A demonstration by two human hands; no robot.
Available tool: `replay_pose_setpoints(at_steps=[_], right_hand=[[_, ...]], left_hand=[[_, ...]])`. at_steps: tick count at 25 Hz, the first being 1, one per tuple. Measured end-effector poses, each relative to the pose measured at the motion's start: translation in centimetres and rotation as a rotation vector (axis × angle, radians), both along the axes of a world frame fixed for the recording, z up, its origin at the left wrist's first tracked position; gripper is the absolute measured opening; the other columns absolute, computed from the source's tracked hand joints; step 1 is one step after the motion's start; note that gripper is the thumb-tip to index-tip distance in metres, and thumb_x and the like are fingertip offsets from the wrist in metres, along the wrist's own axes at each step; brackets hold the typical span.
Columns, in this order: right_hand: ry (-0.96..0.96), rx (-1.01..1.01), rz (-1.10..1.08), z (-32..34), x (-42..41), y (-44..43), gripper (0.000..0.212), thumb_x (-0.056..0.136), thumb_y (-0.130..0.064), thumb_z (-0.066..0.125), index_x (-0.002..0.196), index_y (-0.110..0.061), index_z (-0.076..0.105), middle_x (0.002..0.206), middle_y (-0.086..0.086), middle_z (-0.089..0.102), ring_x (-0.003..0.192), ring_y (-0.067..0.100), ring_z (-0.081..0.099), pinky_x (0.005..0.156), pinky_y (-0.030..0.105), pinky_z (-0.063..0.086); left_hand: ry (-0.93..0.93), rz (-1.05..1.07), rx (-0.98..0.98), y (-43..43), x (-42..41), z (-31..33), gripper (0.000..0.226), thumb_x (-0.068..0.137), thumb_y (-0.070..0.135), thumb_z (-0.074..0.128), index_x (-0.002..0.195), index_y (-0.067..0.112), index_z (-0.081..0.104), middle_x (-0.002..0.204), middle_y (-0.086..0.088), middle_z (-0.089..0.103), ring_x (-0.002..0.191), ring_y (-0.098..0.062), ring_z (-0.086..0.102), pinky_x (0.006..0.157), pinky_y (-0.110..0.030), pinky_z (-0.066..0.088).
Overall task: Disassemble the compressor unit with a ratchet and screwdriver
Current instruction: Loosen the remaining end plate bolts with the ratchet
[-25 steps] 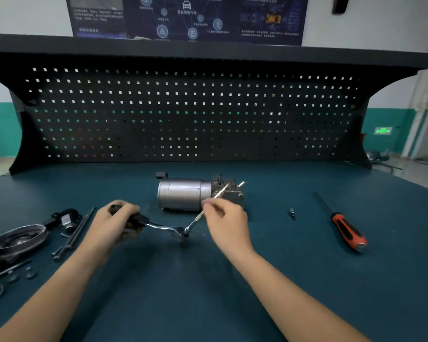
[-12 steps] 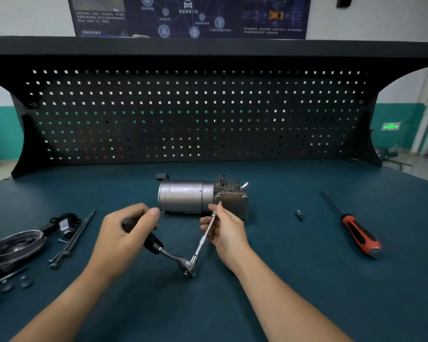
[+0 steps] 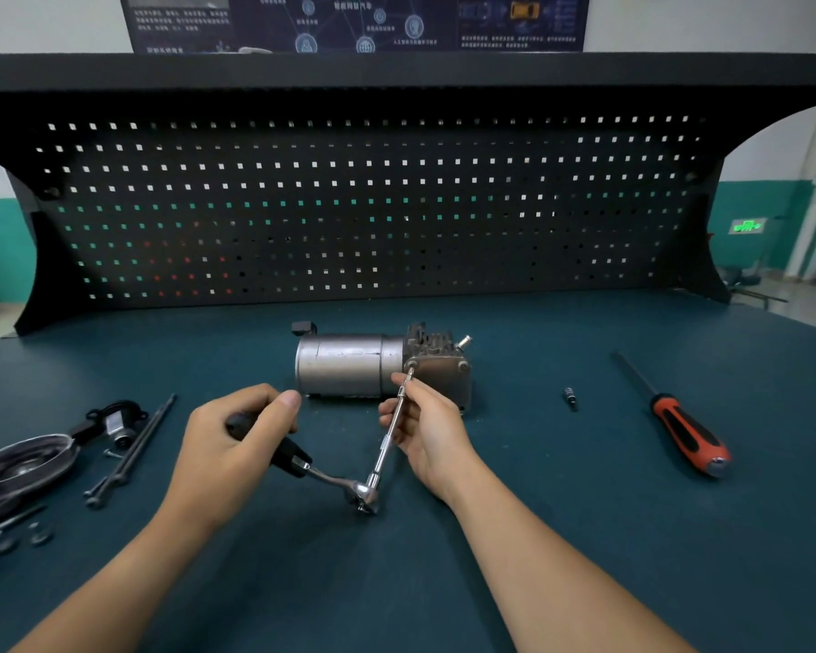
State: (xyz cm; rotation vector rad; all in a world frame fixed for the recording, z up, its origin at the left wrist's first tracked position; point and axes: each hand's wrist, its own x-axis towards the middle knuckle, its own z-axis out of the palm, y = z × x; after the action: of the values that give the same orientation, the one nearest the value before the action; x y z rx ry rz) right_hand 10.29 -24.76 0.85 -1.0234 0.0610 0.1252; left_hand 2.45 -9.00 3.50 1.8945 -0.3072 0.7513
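Observation:
The compressor unit (image 3: 349, 365), a silver cylinder with a dark metal head on its right end, lies on its side mid-bench. My left hand (image 3: 227, 454) grips the black handle of the ratchet (image 3: 335, 483), whose head hangs low near the bench. A long thin extension bar (image 3: 389, 435) rises from the ratchet head to a bolt on the compressor's front plate. My right hand (image 3: 427, 431) pinches that bar along its upper half.
A red and black screwdriver (image 3: 684, 431) lies at the right, a small bit (image 3: 571, 398) left of it. At the left edge sit a round metal cover (image 3: 20, 464), long bolts (image 3: 133, 450) and small loose parts. A black pegboard (image 3: 368, 205) backs the green bench (image 3: 585, 534).
The ratchet handle swung down and toward me, its head dropping near the bench. The extension bar's tip moved onto the bolt on the front plate, with my right hand sliding along the bar.

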Motion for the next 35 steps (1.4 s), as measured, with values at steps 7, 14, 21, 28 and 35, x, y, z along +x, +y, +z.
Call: replay_pose_setpoints(at_steps=[7,14,21,28,35], right_hand=[[-0.002,0.019,0.004,0.0,0.4,-0.3,0.018,0.099,-0.014,0.042,0.093,-0.01,0.059,0.045,0.0,0.059,0.038,0.007,0.053,0.042,0.015,0.038],[0.07,0.088,-0.042,0.6,0.4,-0.6,0.026,0.097,-0.016,0.048,0.077,-0.005,0.061,0.048,0.001,0.061,0.039,0.006,0.053,0.04,0.014,0.041],[0.03,-0.177,-0.201,1.5,0.2,-0.8,0.03,0.098,-0.019,0.046,0.073,-0.006,0.057,0.052,0.002,0.062,0.037,0.006,0.052,0.039,0.016,0.04],[-0.396,-0.91,-0.402,-0.5,2.3,-5.7,0.045,0.098,-0.014,0.036,0.143,-0.018,0.035,0.152,-0.005,0.024,0.137,0.012,0.026,0.106,0.022,0.021],[-0.491,-1.082,-0.571,-1.5,1.6,-4.3,0.04,0.085,-0.011,0.051,0.125,-0.013,0.056,0.125,0.001,0.049,0.112,0.02,0.049,0.088,0.024,0.038]], left_hand=[[0.081,0.009,-0.077,-0.4,-0.1,0.0,0.046,0.063,0.059,0.045,0.052,0.015,0.056,0.042,0.005,0.041,0.037,-0.003,0.037,0.037,-0.014,0.027],[0.239,-0.254,-0.53,-3.4,-0.4,0.4,0.04,0.056,0.053,0.067,0.067,0.014,0.068,0.044,0.002,0.049,0.032,-0.008,0.035,0.035,-0.015,0.031],[0.038,-0.287,-0.318,-7.6,-0.8,0.6,0.029,0.081,0.035,0.059,0.056,0.021,0.062,0.063,0.003,0.065,0.07,-0.008,0.064,0.069,-0.019,0.051],[-0.086,-0.305,-0.396,-9.6,-0.3,0.5,0.028,0.085,0.026,0.05,0.064,0.009,0.044,0.044,0.004,0.05,0.05,-0.011,0.061,0.055,-0.021,0.051],[-0.154,-0.125,-0.643,-6.6,0.5,1.4,0.023,0.089,0.039,0.045,0.082,0.017,0.044,0.046,0.007,0.048,0.045,-0.009,0.055,0.051,-0.02,0.051]])
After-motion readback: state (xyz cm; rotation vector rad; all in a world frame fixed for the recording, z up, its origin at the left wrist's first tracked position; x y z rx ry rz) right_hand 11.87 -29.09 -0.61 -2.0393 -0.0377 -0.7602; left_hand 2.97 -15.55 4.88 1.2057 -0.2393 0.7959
